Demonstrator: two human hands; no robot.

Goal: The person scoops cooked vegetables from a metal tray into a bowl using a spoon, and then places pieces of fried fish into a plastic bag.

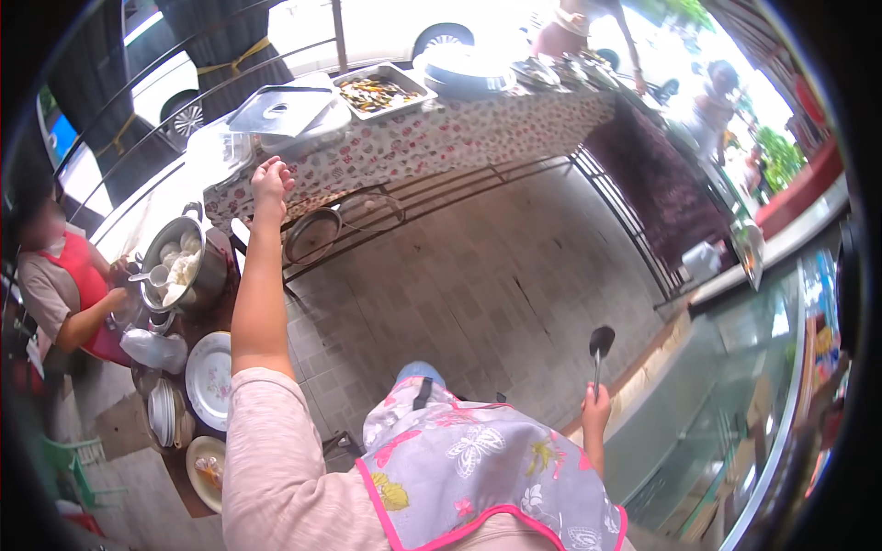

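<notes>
The spoon [602, 342], with a dark head and a thin handle, stands roughly upright at the right, its head uppermost, above the tiled floor [441, 275] in view. The right hand [595, 411] is closed around the lower part of its handle. The left hand [272, 184] is raised at the end of an outstretched arm, fingers curled, near the front edge of the desk [395, 151]; whether it holds anything, I cannot tell. The desk wears a patterned cloth and carries, near that hand, a clear box [219, 154] and a grey lid [276, 112], then a tray [404, 109] of mixed food and a round, pale container [467, 78]. Left of the forearm is a large pot [217, 275] holding white food and a scoop [156, 276]; a co-worker in a red apron [84, 275] stands beside it. Nearer the wearer are a floral plate [211, 381], a plate stack [165, 413] and a cream plate [197, 452] with a small bag [210, 473] on it. A glass case [735, 395] lines the far right, beyond the spoon.
</notes>
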